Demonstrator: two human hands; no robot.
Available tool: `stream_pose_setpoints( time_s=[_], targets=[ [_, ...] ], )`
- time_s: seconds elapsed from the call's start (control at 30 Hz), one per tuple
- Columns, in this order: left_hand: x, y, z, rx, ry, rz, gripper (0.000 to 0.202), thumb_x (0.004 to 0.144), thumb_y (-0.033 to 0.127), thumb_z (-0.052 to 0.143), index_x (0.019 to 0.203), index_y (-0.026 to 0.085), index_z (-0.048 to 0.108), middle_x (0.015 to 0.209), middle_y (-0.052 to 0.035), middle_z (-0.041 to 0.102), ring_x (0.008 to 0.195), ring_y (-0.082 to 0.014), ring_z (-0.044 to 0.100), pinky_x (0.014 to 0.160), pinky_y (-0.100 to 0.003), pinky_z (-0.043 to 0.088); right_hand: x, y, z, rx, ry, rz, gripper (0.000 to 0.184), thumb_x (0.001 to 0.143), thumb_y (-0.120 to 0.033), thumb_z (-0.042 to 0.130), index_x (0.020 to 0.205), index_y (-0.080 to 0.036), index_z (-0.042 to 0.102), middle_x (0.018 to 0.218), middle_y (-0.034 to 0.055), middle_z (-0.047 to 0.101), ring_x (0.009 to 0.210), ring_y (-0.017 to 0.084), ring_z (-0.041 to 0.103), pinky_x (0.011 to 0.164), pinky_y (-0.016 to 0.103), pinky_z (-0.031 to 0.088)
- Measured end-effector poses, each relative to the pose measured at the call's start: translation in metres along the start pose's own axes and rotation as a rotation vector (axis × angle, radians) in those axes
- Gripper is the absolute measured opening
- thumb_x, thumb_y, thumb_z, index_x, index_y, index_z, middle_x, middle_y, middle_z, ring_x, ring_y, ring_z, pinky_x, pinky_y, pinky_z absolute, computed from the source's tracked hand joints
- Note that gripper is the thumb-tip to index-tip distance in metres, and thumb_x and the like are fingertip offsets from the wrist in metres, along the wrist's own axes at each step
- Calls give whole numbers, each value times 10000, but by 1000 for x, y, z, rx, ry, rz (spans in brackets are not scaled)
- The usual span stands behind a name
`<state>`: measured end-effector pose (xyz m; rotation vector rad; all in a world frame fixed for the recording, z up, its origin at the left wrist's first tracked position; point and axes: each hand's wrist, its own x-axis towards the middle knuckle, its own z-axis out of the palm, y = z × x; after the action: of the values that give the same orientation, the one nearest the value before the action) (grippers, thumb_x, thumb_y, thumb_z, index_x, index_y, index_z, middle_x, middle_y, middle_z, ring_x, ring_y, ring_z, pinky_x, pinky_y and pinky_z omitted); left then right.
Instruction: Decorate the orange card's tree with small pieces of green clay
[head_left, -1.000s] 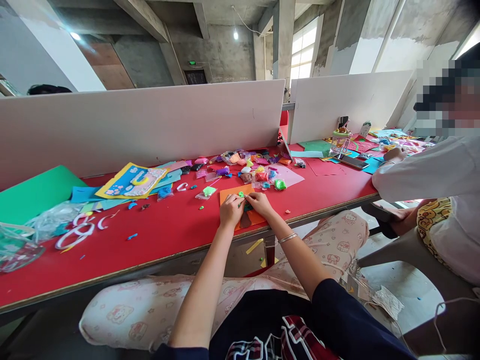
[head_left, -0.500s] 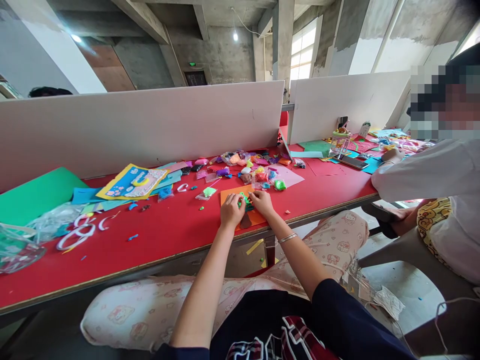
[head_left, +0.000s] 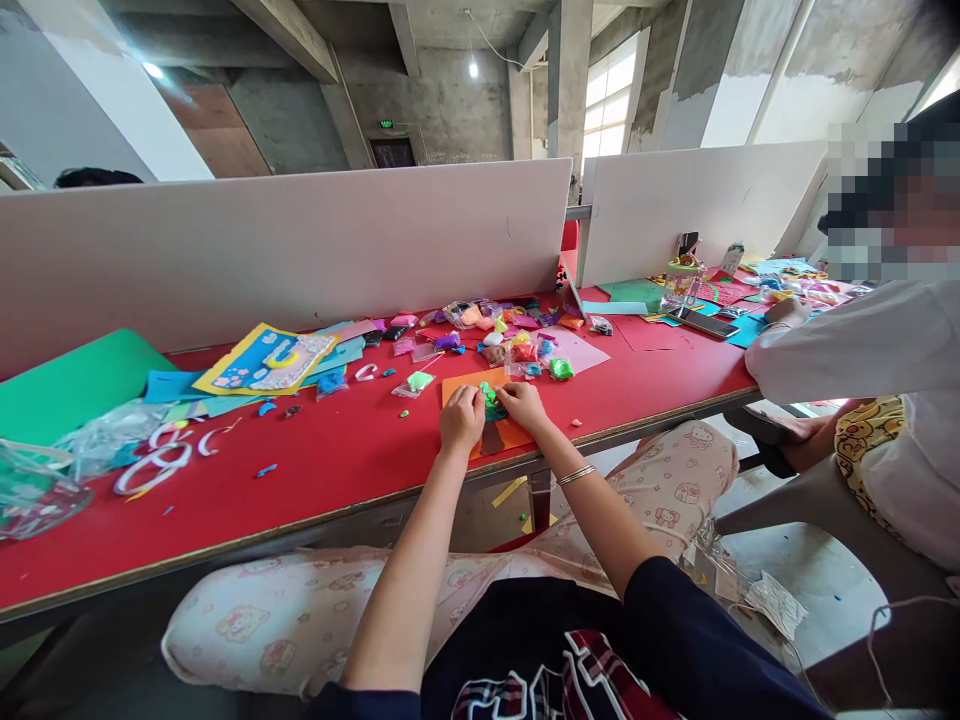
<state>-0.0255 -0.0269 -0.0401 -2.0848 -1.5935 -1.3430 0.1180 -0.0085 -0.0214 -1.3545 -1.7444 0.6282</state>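
My left hand (head_left: 461, 417) and my right hand (head_left: 523, 405) rest side by side on an orange card (head_left: 457, 384) near the front edge of the red table (head_left: 330, 470). Between the fingertips sits a patch of green clay (head_left: 490, 401) stuck on the card, above a brown clay piece (head_left: 492, 438). Both hands have their fingers curled and pinched onto the green clay. A silver bangle (head_left: 575, 475) is on my right wrist.
Small clay packs (head_left: 517, 345) and a pink sheet (head_left: 574, 350) lie behind the card. Left: a yellow-blue collage (head_left: 262, 362), green sheet (head_left: 67, 385), plastic bags (head_left: 97, 440). White dividers (head_left: 300, 250) stand at the back. A person in white (head_left: 885, 380) sits at the right.
My hands have shifted slightly up the orange card and closed in around the green clay. The rest of the table is unchanged.
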Motion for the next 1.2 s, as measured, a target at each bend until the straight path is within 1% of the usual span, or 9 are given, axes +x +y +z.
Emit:
stream_pose_setpoints(
  time_s=[0.1, 0.2, 0.4, 0.57, 0.7, 0.83, 0.97, 1.1, 1.2],
  targets=[
    [0, -3, 0, -21, 29, 24, 297, 953, 321, 438, 910, 181, 696, 821, -84, 669, 808, -199, 633, 669, -278, 462, 0, -1, 0, 19, -11, 17, 351, 836, -377, 514, 555, -167, 526, 542, 11, 535, 544, 110, 433, 517, 244, 263],
    [0, -6, 1, -40, 69, -2, 305, 942, 331, 463, 963, 186, 730, 837, -85, 695, 783, -189, 643, 676, -281, 487, 0, -1, 0, 9, -18, 27, 332, 835, -367, 518, 576, -163, 563, 566, 24, 573, 556, 117, 461, 520, 242, 274],
    [2, -7, 0, -64, 94, -23, 271, 916, 316, 501, 889, 192, 741, 831, -80, 718, 727, -183, 648, 668, -292, 513, 0, -1, -1, -3, -17, 16, 320, 829, -347, 514, 576, -162, 578, 564, 24, 580, 550, 115, 457, 517, 238, 278],
    [3, -7, -2, -86, 76, -43, 234, 897, 329, 554, 800, 196, 719, 795, -75, 708, 703, -183, 641, 655, -294, 509, 0, -1, -1, 3, -21, 23, 310, 822, -336, 514, 564, -167, 544, 565, 24, 569, 561, 118, 465, 523, 241, 281],
    [3, -8, -1, -96, 58, -61, 218, 870, 346, 602, 758, 193, 710, 761, -64, 699, 680, -177, 636, 632, -282, 499, 0, 0, 0, -5, -16, 8, 318, 817, -341, 506, 548, -171, 523, 542, 16, 543, 545, 113, 440, 516, 243, 266],
    [2, -9, 0, -80, 59, -56, 247, 889, 354, 570, 794, 189, 728, 770, -74, 708, 675, -178, 639, 625, -279, 493, 0, 0, 1, -3, -21, 8, 317, 817, -341, 507, 553, -168, 536, 551, 19, 550, 551, 115, 447, 523, 243, 271],
    [2, -9, 2, -71, 75, -47, 312, 925, 368, 499, 883, 178, 743, 807, -90, 719, 714, -185, 657, 637, -275, 493, 0, 0, 0, -1, -33, 14, 302, 822, -328, 515, 578, -160, 573, 584, 32, 583, 563, 119, 462, 539, 246, 283],
    [2, -9, 3, -80, 77, -85, 362, 953, 351, 425, 974, 159, 732, 854, -108, 726, 753, -195, 668, 648, -276, 496, 0, -1, -1, -28, -47, 10, 318, 839, -334, 510, 585, -155, 577, 573, 26, 571, 546, 113, 435, 528, 250, 261],
    [3, -8, 2, -86, 73, -111, 349, 947, 342, 430, 958, 158, 726, 872, -107, 728, 792, -204, 671, 668, -279, 495, 0, -1, -2, -42, -57, 18, 323, 845, -341, 508, 594, -152, 583, 578, 23, 571, 550, 111, 428, 525, 247, 259]
  ],
)
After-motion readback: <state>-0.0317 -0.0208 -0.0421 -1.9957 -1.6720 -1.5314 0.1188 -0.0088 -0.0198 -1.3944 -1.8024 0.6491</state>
